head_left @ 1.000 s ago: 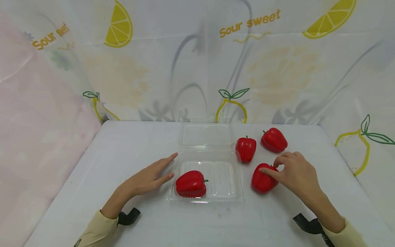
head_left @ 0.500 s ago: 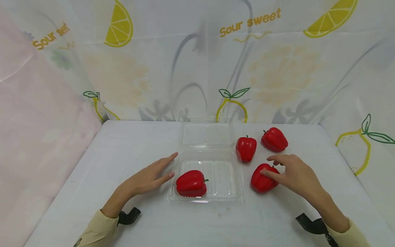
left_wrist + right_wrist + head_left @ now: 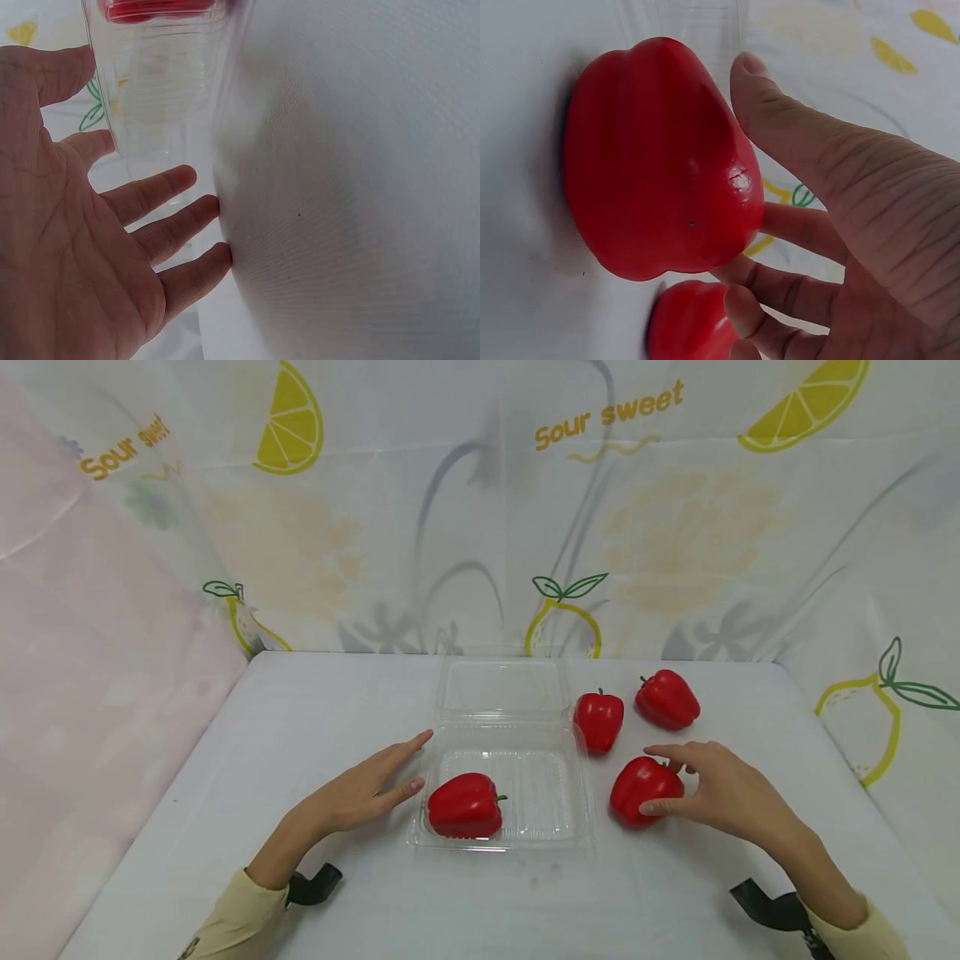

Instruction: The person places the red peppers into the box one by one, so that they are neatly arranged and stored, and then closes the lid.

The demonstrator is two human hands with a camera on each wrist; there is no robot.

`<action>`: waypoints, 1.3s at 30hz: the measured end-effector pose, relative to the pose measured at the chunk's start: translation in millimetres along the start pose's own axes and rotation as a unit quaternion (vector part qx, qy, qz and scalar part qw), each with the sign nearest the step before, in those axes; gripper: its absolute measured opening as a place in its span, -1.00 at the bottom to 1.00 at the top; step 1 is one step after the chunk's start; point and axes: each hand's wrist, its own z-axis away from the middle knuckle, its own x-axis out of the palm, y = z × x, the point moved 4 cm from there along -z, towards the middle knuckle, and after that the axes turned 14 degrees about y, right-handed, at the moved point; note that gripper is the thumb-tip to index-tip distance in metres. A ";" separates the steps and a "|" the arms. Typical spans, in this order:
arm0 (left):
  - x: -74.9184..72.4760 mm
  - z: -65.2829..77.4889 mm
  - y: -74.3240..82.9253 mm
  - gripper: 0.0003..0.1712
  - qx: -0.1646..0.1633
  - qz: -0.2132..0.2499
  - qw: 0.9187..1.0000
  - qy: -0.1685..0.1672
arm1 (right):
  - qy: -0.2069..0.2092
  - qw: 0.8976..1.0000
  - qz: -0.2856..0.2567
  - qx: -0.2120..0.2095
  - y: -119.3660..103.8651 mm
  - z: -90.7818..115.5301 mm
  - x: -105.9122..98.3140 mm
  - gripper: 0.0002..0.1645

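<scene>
In the head view, my right hand [image 3: 720, 789] spreads round a red bell pepper [image 3: 637, 785] on the white table, thumb on the near side and fingers at the far side. The right wrist view has this bell pepper [image 3: 660, 165] still on the surface, the thumb [image 3: 780, 112] along one edge and loosely bent fingers behind; firm contact is hard to tell. My left hand [image 3: 356, 795] lies with fingers extended beside the clear plastic clamshell box [image 3: 551, 843], its fingertips near or at the left rim. Inside the box, at the front left, sits another bell pepper [image 3: 465, 806].
Two more bell peppers lie farther back: one [image 3: 598, 723] against the box's right side, one [image 3: 667, 700] farther right. The box's lid [image 3: 501, 689] lies open toward the back wall. A lemon-printed cloth [image 3: 480, 527] hangs behind the table [image 3: 315, 702].
My right hand has loosened from the bell pepper's top, shifted slightly right, and its thumb has moved lower toward the near side. The left hand and the box have not moved.
</scene>
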 end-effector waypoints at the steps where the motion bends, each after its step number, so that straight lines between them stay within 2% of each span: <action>1: -0.1 0.0 0.2 -0.18 0.000 0.000 1.000 0.000 | -0.003 1.000 -0.001 0.000 0.3 0.3 0.6 -0.08; 13: 0.0 0.5 0.3 -0.18 0.002 0.000 1.000 0.004 | -0.008 1.000 -0.003 0.005 4.0 1.7 8.3 -0.07; 25: 0.2 0.3 1.4 -0.18 0.002 0.001 1.000 0.003 | 0.018 1.000 -0.002 0.012 2.0 3.5 11.4 -0.10; 39: -0.4 0.7 2.2 -0.18 -0.001 -0.001 1.000 0.002 | 0.058 0.998 0.002 0.007 -1.3 4.9 -2.1 -0.10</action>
